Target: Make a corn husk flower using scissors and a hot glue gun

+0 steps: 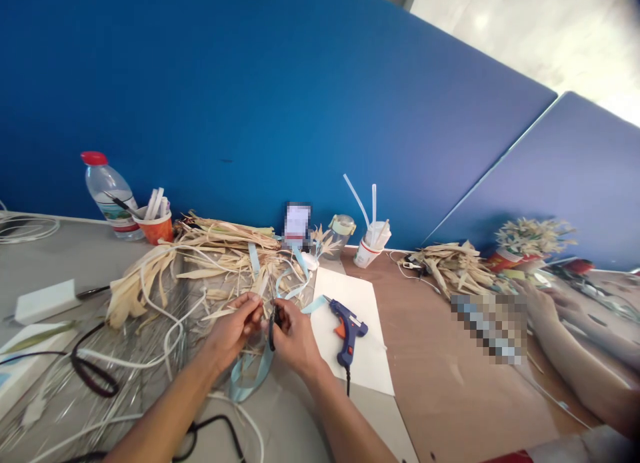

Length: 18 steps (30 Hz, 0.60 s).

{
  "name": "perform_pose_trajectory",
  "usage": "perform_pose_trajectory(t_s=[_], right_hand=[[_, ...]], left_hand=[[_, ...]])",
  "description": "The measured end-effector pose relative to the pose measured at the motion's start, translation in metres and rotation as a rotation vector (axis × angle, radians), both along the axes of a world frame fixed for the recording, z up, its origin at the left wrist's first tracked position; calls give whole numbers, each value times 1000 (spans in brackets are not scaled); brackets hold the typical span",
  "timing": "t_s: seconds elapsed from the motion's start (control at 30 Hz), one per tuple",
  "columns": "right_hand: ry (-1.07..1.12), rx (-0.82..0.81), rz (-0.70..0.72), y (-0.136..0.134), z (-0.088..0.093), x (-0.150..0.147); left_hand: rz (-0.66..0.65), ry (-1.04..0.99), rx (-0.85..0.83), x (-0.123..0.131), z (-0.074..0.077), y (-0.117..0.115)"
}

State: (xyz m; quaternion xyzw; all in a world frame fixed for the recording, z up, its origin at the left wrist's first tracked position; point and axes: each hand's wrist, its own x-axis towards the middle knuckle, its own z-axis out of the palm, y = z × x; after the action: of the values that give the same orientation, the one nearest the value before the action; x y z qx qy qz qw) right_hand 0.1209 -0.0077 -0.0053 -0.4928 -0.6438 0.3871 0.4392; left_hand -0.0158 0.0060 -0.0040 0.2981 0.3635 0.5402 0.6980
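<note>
My right hand (297, 336) is closed around the black handles of a pair of scissors (272, 326), blades pointing away from me. Just beside it, my left hand (235, 326) pinches a small pale strip of dried corn husk (263, 284), close to the blades. Light blue ribbon (250, 386) curls on the table below my hands. Beyond them lies a loose heap of dried corn husks (225, 233). A blue glue gun (347, 330) rests on a white sheet (373, 370) to the right of my right hand.
White cables (173, 343) and thin wires cross the left side. At the back stand a bottle (113, 196), an orange paper cup (157, 230), a phone (297, 222), a jar (340, 236) and a cup of glue sticks (369, 250). A co-worker's arms (575, 356) are at the right.
</note>
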Motion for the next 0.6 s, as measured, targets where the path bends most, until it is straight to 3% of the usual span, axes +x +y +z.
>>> perform_pose_trajectory(t_s=[0.37, 0.6], right_hand=[[42, 22, 49, -3, 1, -5], [138, -21, 66, -3, 0, -8]], left_hand=[[-61, -50, -4, 2, -1, -1], [-31, -43, -25, 5, 8, -4]])
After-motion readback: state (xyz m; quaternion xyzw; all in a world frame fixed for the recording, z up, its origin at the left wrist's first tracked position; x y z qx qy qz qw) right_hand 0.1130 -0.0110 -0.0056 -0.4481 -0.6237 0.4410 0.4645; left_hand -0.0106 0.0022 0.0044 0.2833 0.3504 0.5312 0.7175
